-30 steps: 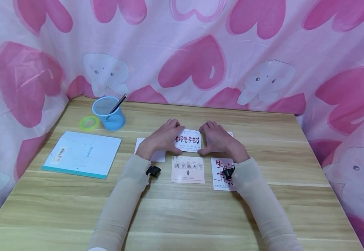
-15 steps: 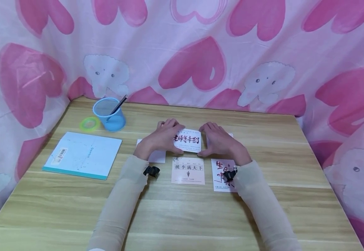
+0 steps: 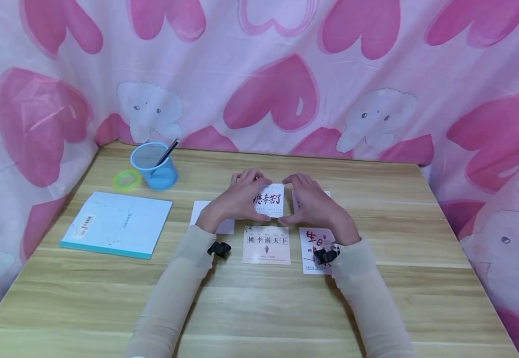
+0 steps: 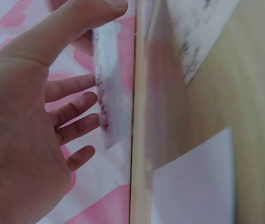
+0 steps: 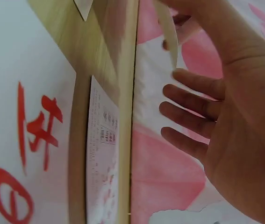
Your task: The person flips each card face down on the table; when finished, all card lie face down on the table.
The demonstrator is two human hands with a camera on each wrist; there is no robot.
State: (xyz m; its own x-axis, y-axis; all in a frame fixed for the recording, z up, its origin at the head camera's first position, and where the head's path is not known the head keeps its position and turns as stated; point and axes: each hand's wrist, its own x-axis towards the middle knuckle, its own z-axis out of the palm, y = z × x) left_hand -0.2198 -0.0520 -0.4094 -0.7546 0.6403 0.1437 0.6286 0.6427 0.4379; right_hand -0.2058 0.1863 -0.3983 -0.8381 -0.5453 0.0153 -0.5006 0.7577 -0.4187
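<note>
A white card with dark red Chinese lettering [image 3: 268, 201] is raised a little above the wooden table, between both hands. My left hand [image 3: 241, 196] grips its left side, thumb at the near edge and index finger at the far edge, covering part of the lettering. On the other side, thumb and index finger of my right hand [image 3: 310, 201] hold the right edge. In the right wrist view its index fingertip meets the card's edge [image 5: 168, 32]; the other fingers are spread. Nearer lies a pale pink card [image 3: 265, 244]. A red-lettered card [image 3: 310, 238] is partly hidden by the right wrist camera.
A blank white card [image 3: 225, 226] lies under the left wrist. Another printed card [image 5: 102, 154] lies beneath the right hand. Further left are a light blue notebook [image 3: 118, 223], a yellow-green tape roll [image 3: 118, 180] and a blue mesh cup [image 3: 162, 176] with a pen [image 3: 168, 151].
My left hand has shifted slightly right over the held card, covering more of its lettering. The right hand stays at the card's right edge. Cards on the table stay put.
</note>
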